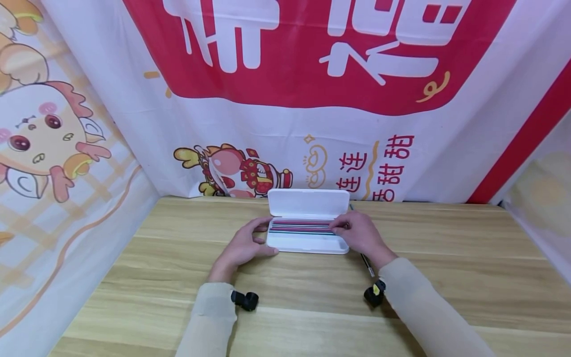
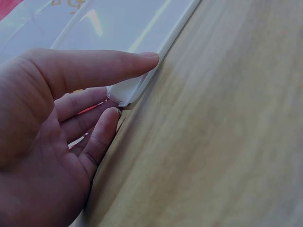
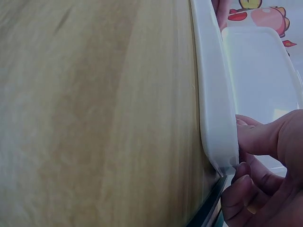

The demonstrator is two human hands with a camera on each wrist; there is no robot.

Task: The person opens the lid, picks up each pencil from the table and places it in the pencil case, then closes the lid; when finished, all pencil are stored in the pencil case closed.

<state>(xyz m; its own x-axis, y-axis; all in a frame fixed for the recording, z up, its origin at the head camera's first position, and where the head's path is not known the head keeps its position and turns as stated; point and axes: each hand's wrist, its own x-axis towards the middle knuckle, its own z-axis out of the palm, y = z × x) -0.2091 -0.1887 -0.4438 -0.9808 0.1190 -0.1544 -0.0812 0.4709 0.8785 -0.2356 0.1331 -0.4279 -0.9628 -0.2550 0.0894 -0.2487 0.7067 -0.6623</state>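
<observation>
A white pencil case lies open on the table, its lid raised at the back. Several thin pencils, pink, dark and teal, lie lengthwise in its rear half. My left hand holds the case's left end, thumb along the front edge and fingers round the side. Over the case's right end, my right hand pinches at the pencils' right ends with thumb and index finger. Its fingertips hide exactly what lies between them. In the right wrist view, its other fingers are curled outside the case's corner.
A dark pencil lies on the wooden table right of the case, partly hidden under my right hand. Behind the table's back edge hangs a printed red and white cloth. More printed cloth hangs at the left.
</observation>
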